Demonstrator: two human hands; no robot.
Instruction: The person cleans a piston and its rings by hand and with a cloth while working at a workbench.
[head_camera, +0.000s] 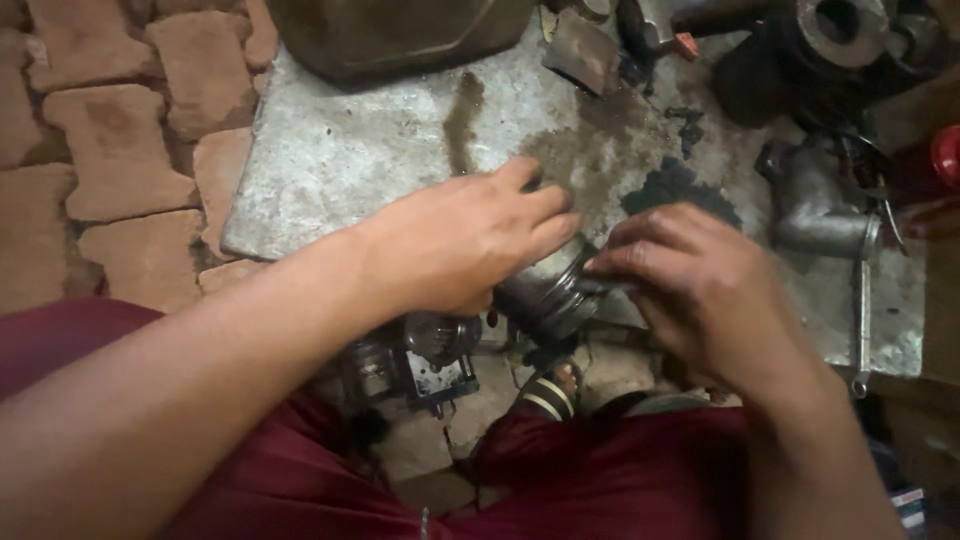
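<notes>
Closest to us are our knees in dark red cloth (600, 480), and just past them a small metal engine part (420, 360) sits on the ground under our left wrist. Both our hands meet over a round metal cylinder (548, 290) with grooves around it. Our left hand (460, 245) lies over its left end, fingers curled and pressed on top. Our right hand (700, 280) comes from the other side, and its fingertips (610, 262) pinch the rim. We cannot tell how tight either grip is, because the picture is blurry. The cylinder lies between the two hands, with its long way running from low on the left to high on the right, and both hands touch it. Under the hands is a grey stone slab (340, 150) with dark oily stains. To the right of our right hand lies a grey bent pipe (815, 200), and a long thin wrench (862, 320) lies just below it. Farther off, past our fingers, stands a big dark tub (400, 35). Brick paving (110, 150) lies far to the left.
</notes>
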